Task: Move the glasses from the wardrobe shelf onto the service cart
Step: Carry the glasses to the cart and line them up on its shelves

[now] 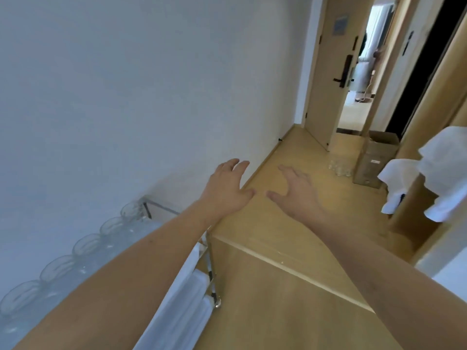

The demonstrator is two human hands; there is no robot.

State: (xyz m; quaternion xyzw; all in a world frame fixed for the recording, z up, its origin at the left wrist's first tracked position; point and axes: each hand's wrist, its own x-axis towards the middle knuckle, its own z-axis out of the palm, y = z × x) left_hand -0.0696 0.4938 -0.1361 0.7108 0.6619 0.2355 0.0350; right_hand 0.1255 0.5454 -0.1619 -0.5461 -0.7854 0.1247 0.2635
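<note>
Bare floor (290, 223) lay open ahead of both hands, hemmed by the cart (209, 274) and wall (126, 97) at left, a cardboard box (374, 160) and floor glasses (340, 166) beyond.

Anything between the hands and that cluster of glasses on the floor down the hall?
Nothing visible. Both hands, left hand and right hand, are open and empty over bare floor. The floor glasses sit beside the cardboard box, not behind it.

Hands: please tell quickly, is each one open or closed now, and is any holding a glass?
Left hand: open, fingers spread, holding nothing.
Right hand: open, fingers spread, holding nothing.
</note>
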